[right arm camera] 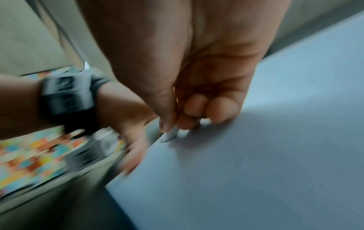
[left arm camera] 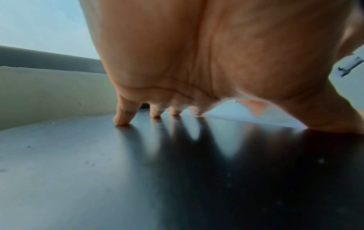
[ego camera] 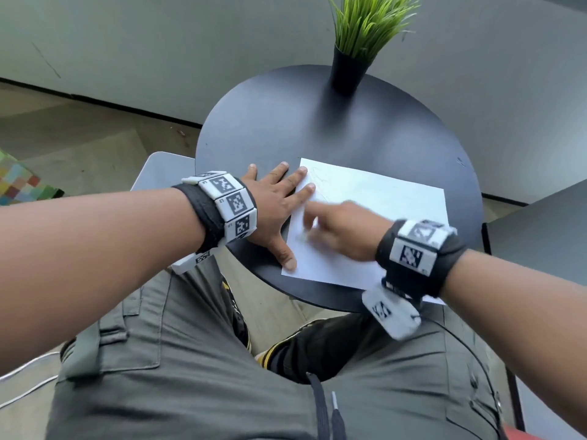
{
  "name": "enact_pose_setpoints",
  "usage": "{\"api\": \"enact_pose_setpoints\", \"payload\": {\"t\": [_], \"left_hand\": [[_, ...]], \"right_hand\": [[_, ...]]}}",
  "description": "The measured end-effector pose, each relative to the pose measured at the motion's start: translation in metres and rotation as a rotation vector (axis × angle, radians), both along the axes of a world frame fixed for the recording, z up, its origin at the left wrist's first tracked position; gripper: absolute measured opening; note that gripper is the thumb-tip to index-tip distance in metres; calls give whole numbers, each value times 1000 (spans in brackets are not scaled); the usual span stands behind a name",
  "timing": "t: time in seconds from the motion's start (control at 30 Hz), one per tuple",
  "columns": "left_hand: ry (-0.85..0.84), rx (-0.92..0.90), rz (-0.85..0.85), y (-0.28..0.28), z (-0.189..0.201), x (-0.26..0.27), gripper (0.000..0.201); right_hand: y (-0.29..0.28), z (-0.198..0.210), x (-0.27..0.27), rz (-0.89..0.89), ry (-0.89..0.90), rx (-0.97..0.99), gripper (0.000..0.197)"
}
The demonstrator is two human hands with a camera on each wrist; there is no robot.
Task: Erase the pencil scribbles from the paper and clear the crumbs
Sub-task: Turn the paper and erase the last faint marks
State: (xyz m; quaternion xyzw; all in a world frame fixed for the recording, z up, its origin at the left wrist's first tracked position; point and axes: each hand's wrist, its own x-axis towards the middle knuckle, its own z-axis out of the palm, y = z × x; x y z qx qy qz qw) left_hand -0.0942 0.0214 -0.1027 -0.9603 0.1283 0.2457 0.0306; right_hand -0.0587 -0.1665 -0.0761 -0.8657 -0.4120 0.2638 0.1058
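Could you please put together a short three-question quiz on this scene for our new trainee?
1. True or false: the left hand lies flat with spread fingers at the paper's left edge.
2. What does the right hand pinch? A) a small pale eraser B) a pencil C) a brush
3. Fill in: the potted plant stands at the far side of the round dark ____.

Key: 1 true; 2 A; 3 table.

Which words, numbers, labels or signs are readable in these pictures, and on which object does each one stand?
No text is readable.
Left wristband: square black-and-white coded markers; tiny characters beside them are too small to read.
Right wristband: similar markers, blurred.
Paper: only faint pencil scribbles, no words.
Plant pot: no label visible.
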Motion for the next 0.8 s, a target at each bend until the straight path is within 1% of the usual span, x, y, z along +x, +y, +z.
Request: {"api": "enact_pose_setpoints", "payload": {"t": [0.07, 0.1, 0.13, 0.2, 0.23, 0.27, 0.3, 0.37, 0.4, 0.43, 0.47, 0.53, 0.57, 0.6, 0.63, 0.7, 0.73, 0.77, 0.8], "left_hand": [[-11, 0, -2, 0, -1, 0, 153], [-13, 3, -4, 0, -1, -1, 153], [-14, 6, -4, 0, -1, -1, 153], [-14, 8, -1, -1, -1, -1, 154], [-14, 8, -1, 0, -1, -1, 154], [-12, 8, -1, 0, 0, -1, 154], [-11, 6, -2, 0, 0, 0, 153], [-18, -1, 2, 0, 0, 0, 152], [-19, -2, 4, -1, 0, -1, 152], [-19, 0, 5, -1, 0, -1, 153], [-14, 1, 9, -1, 1, -2, 153], [5, 1, 16, -2, 2, -2, 154], [10, 3, 17, -3, 3, -1, 154], [10, 5, 16, -3, 4, -1, 154], [6, 5, 12, -3, 4, -1, 154], [-11, 8, 10, -3, 3, 0, 154], [-13, 13, 10, -3, 3, -1, 154], [-12, 18, 12, -4, 3, -1, 155], [-6, 21, 16, -4, 4, -1, 155]], "right_hand": [[-2, -2, 32, -248, -93, 58, 19], [-4, -4, 32, -299, -111, 81, 20], [-3, -4, 21, -249, -111, 80, 19], [1, -5, -17, -4, -35, 36, 15], [0, -5, -27, 96, 13, 6, 14], [-1, -2, -22, 107, 28, -13, 13], [-1, -1, -8, 49, -4, -18, 13], [-3, 1, 33, -224, -106, 2, 16], [-5, 0, 42, -331, -140, 28, 19], [-7, -1, 39, -343, -148, 40, 20], [-6, -1, 26, -271, -125, 26, 18], [-3, -1, -18, 5, -1, -19, 15], [-4, 0, -28, 94, 62, -53, 14], [-6, 1, -23, 102, 65, -66, 13], [-6, 1, -8, 41, 10, -50, 13], [-8, 0, 33, -280, -104, 5, 17], [-10, 0, 43, -408, -134, 25, 20], [-12, -2, 40, -424, -144, 32, 21], [-9, -3, 28, -350, -125, 20, 21]]}}
